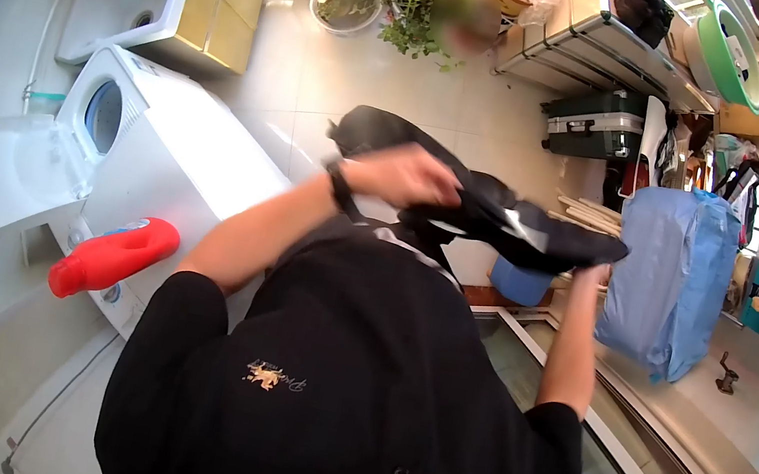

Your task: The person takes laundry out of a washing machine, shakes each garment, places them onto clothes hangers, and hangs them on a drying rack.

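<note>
A long black garment (544,227) with white patches is stretched sideways in front of my body; its kind is unclear. My left hand (402,176), with a dark watch on the wrist, is curled on the garment's left part and a little blurred. At the far right end, my right hand (593,274) grips the garment, its fingers mostly hidden behind the cloth. Left of me is a white washing machine (203,145) with its lid (31,171) swung up. A red detergent bottle (114,259) is on top of the machine.
A sink cabinet (223,1) stands beyond the washer. Potted plants (421,1) line the railing. At right are a metal-framed rack (586,45), a dark suitcase (602,126) and a large blue-wrapped bundle (662,277). A sliding glass door (613,410) runs behind my right side.
</note>
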Demonstrator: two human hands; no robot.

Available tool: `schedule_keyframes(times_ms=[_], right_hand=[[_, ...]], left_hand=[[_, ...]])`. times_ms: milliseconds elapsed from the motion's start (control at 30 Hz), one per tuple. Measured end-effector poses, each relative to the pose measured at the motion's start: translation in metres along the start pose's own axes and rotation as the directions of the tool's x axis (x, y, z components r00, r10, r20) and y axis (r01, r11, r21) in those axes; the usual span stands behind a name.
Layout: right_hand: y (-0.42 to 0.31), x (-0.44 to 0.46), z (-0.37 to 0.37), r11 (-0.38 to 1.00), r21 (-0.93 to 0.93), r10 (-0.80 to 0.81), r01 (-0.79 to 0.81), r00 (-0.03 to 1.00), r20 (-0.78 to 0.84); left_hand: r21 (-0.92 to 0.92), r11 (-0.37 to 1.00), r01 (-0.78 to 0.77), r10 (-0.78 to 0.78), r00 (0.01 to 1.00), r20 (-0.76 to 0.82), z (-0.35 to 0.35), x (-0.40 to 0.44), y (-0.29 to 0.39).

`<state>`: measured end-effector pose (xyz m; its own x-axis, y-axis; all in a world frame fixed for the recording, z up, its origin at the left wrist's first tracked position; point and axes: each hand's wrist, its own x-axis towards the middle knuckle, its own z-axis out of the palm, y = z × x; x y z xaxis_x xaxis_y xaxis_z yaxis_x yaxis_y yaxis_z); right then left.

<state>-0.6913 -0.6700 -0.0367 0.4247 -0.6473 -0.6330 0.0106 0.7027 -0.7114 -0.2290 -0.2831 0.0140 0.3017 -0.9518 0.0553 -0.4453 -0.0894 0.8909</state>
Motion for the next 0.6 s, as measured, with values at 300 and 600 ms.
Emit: schedule_keyframes(times_ms=[300, 600], right_hand=[[-0.025, -0.022, -0.007, 0.998, 0.051, 0.033, -0.037, 0.997, 0.072], [0.004, -0.063, 0.133, 0.985, -0.149, 0.129, -0.088, 0.946, 0.297]], left_hand=[[0.082, 0.995, 0.054, -0.068, 0.983, 0.173, 0.043, 0.033, 0.007], [-0.152, 0.978, 0.144, -0.161, 0.981, -0.105, 0.031, 0.002, -0.032]])
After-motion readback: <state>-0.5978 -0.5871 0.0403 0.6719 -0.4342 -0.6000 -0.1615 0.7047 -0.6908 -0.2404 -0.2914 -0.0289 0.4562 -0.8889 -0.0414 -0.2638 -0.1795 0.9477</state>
